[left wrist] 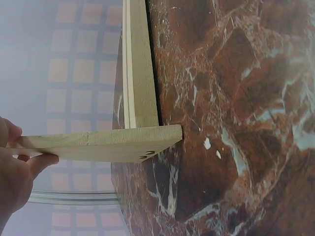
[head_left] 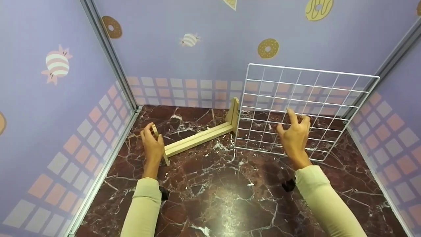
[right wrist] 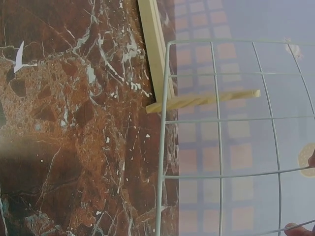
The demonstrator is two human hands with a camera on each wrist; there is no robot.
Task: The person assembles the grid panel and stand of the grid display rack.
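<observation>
A pale wooden frame (head_left: 199, 139) lies along the floor, a grooved rail running between two upright end boards. My left hand (head_left: 153, 143) pinches the top of the near left end board (left wrist: 98, 140) between thumb and fingers; two screw heads (left wrist: 149, 153) show low on that board. At the rail's other end the far end board (head_left: 234, 113) stands beside a white wire grid panel (head_left: 263, 97). My right hand (head_left: 296, 136) grips the panel's wires near its middle, holding it up and tilted. Only fingertips (right wrist: 298, 230) of that hand show in the right wrist view.
The dark red marbled floor (head_left: 227, 197) carries small white scraps (head_left: 250, 184) and crumbs. Purple patterned walls (head_left: 210, 62) enclose it behind and on both sides, with metal strips (head_left: 113, 59) at the corners. Black wrist straps (head_left: 288, 185) sit under the sleeves.
</observation>
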